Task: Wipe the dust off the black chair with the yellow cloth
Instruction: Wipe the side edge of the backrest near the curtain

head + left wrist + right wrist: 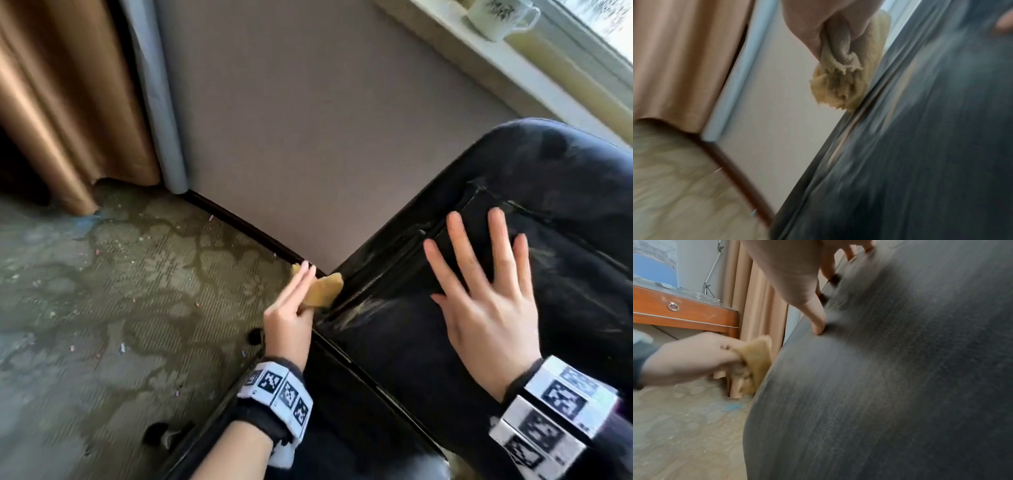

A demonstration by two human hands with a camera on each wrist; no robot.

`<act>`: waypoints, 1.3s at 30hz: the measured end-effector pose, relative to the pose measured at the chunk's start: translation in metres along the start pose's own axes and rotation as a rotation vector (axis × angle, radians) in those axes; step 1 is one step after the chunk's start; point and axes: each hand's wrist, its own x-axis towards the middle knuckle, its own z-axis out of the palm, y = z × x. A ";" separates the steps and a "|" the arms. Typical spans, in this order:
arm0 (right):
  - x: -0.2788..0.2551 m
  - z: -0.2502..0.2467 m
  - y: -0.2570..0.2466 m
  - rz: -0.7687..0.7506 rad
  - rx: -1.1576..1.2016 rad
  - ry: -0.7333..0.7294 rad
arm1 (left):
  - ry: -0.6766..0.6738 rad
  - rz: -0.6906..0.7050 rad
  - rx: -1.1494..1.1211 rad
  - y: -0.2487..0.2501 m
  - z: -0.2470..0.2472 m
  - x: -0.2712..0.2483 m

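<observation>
dusty black chair point(428, 342), crumpled yellow cloth point(323, 291)

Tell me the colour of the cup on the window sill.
White with a dark printed pattern; the cup shows only in the head view.

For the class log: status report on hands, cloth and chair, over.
Left hand grips yellow cloth against black chair side edge. Right hand flat on the chair, fingers spread. Dust streaks visible. Nothing in the way.
</observation>
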 end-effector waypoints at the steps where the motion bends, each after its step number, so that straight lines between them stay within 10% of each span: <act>1: 0.000 0.000 0.000 0.000 0.006 0.007 | 0.068 0.026 -0.032 0.014 0.002 0.011; 7: -0.002 0.003 0.002 -0.007 0.001 0.025 | -0.149 0.255 -0.106 0.047 0.037 -0.004; 16: -0.003 0.003 0.002 -0.002 -0.026 -0.003 | -0.337 0.084 0.078 -0.044 0.011 -0.055; 20: -0.002 0.001 0.000 -0.004 -0.026 -0.003 | 0.016 -0.135 0.041 -0.021 0.006 -0.036; 23: -0.003 0.001 -0.002 0.006 -0.027 -0.003 | 0.263 -0.042 -0.039 0.030 0.008 -0.009; 28: -0.008 0.004 -0.007 0.004 -0.036 -0.021 | -0.167 0.348 -0.101 0.060 0.038 -0.029; 34: -0.007 0.007 -0.007 -0.013 -0.048 -0.045 | -0.283 0.503 0.084 0.011 0.042 -0.043; 39: -0.007 0.004 -0.009 0.002 -0.055 -0.020 | -0.401 0.335 0.220 -0.041 0.019 -0.082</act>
